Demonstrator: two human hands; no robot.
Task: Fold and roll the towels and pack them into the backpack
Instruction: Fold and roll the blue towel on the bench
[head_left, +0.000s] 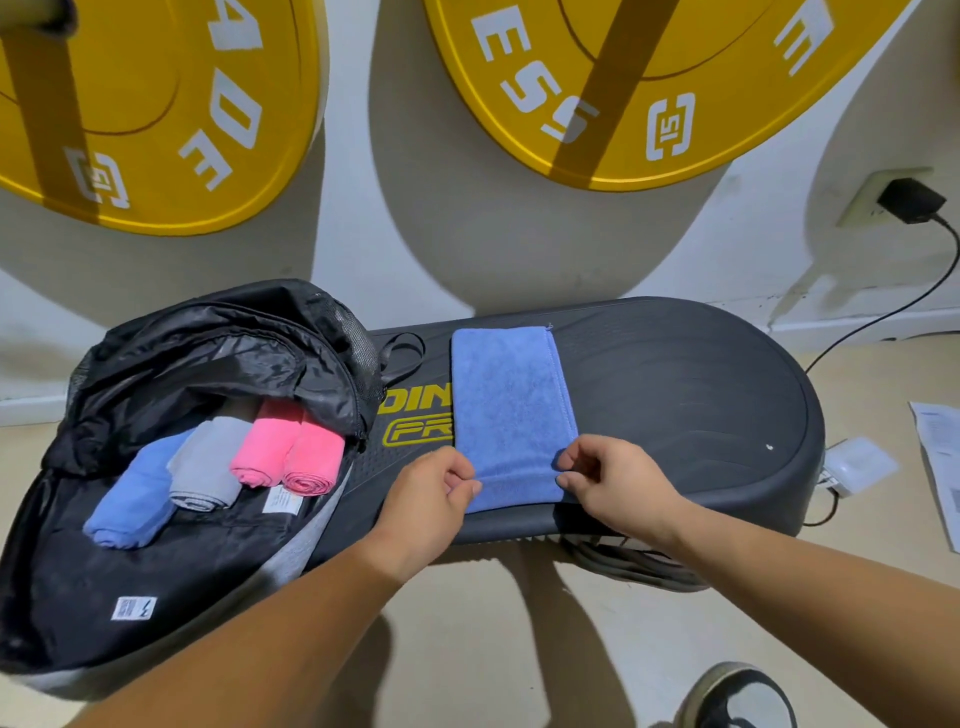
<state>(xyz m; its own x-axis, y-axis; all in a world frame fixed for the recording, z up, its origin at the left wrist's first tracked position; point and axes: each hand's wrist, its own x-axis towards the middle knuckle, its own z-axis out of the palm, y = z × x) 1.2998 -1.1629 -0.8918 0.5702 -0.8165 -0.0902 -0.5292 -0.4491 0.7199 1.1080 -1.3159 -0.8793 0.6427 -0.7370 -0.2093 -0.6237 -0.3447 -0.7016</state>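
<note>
Pinching the near edge of the folded blue towel (511, 405), the left hand (431, 499) and the right hand (613, 483) each held a corner between thumb and fingers. That towel lay flat on the black board (675, 395) in the middle of the frame. At lower left, the open backpack (156, 587) held a blue roll (132, 499), a grey roll (208, 467) and two pink rolls (267, 447).
</note>
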